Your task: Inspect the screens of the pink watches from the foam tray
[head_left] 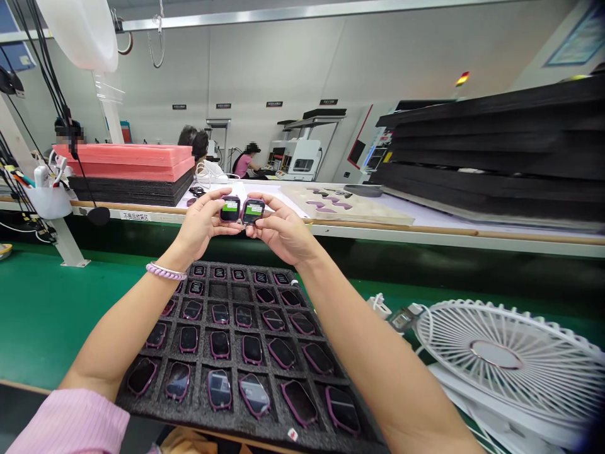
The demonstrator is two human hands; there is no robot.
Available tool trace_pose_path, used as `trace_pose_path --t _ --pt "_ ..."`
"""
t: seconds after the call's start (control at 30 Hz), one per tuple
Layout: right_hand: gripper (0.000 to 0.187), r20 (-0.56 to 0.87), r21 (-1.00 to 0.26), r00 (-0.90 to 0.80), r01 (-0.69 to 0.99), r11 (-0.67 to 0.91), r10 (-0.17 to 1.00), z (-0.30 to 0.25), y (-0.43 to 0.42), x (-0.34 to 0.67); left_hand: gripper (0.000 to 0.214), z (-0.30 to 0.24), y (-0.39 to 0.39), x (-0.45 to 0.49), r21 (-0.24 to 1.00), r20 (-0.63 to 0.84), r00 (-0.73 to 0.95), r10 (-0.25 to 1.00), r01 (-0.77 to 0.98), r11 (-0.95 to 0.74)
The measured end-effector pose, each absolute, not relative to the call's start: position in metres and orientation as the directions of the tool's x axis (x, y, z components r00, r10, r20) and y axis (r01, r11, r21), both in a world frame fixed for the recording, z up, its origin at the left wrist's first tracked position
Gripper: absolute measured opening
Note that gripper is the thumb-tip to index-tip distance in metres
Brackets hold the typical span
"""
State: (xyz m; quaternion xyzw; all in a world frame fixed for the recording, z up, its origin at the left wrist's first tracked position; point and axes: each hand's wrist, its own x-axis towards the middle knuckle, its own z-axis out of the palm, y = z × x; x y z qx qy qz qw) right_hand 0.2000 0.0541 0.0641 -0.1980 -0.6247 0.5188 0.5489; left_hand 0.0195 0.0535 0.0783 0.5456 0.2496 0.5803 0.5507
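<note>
My left hand [203, 222] is closed on a small purple-edged watch body [230, 208] with a lit screen showing a green band. My right hand [282, 231] grips a second watch body [253, 210] of the same kind. Both are raised side by side, nearly touching, above the far end of a black foam tray [236, 422]. The tray lies on the green bench below my forearms and holds several purple-edged watch bodies in its pockets, with a few pockets near the far end bare. A pale beaded bracelet [166, 272] sits on my left wrist.
A white fan [508, 362] lies flat at the right with cables [399, 315] beside it. Behind the bench runs a white shelf with pink foam sheets [127, 161] on black ones at left and stacked black foam [496, 157] at right. Other people sit far back.
</note>
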Motion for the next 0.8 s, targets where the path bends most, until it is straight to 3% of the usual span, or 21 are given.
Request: trace_pose_path --t 0.17,0.3,0.4,0.8 --pt "0.058 0.470 -0.867 -0.334 -0.346 0.357 0.817 0.054 0.052 0.200 0.025 0.075 0.055 0.018 0.901 0.319 0.200 0.926 -0.367 -0.231" --pt "0.057 0.471 -0.866 -0.339 -0.351 0.355 0.814 0.048 0.053 0.201 0.046 0.071 0.053 0.017 0.910 0.328 0.246 0.912 -0.341 -0.236" --pt "0.057 0.474 -0.866 -0.342 -0.349 0.358 0.811 0.046 0.054 0.201 0.049 0.068 0.052 0.017 0.909 0.353 0.249 0.902 -0.319 -0.268" --pt "0.054 0.476 -0.862 -0.312 -0.352 0.366 0.822 0.043 0.047 0.201 0.029 0.064 0.056 0.014 0.928 0.313 0.180 0.932 -0.267 -0.260"
